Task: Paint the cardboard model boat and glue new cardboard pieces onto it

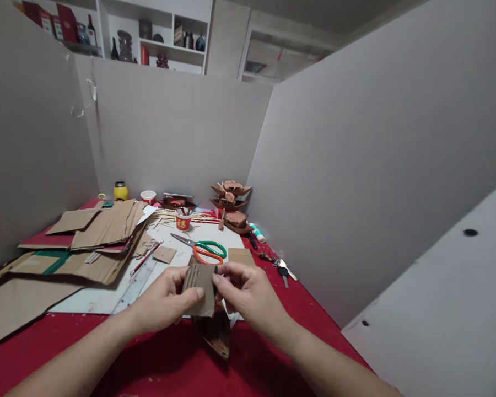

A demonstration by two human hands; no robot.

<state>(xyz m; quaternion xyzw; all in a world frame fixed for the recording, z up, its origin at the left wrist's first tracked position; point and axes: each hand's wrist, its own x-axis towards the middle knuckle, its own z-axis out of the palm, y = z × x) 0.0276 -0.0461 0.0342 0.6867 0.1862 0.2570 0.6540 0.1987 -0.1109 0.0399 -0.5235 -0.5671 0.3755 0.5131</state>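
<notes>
A small brown corrugated cardboard piece (200,288) is held upright over the red table between both hands. My left hand (165,300) grips its left and lower edge, thumb on the front. My right hand (248,292) pinches its right edge with thumb and fingers closed. Below the hands a darker brown cardboard shape (217,336) lies on the table, partly hidden.
Scissors with green and orange handles (202,249) lie on a white board (103,298). Cardboard sheets (95,237) are stacked at left. A red cup (183,219), a metal ruler (136,286), keys (284,268) and a cardboard model (231,207) stand beyond. Grey partitions (355,165) enclose the table.
</notes>
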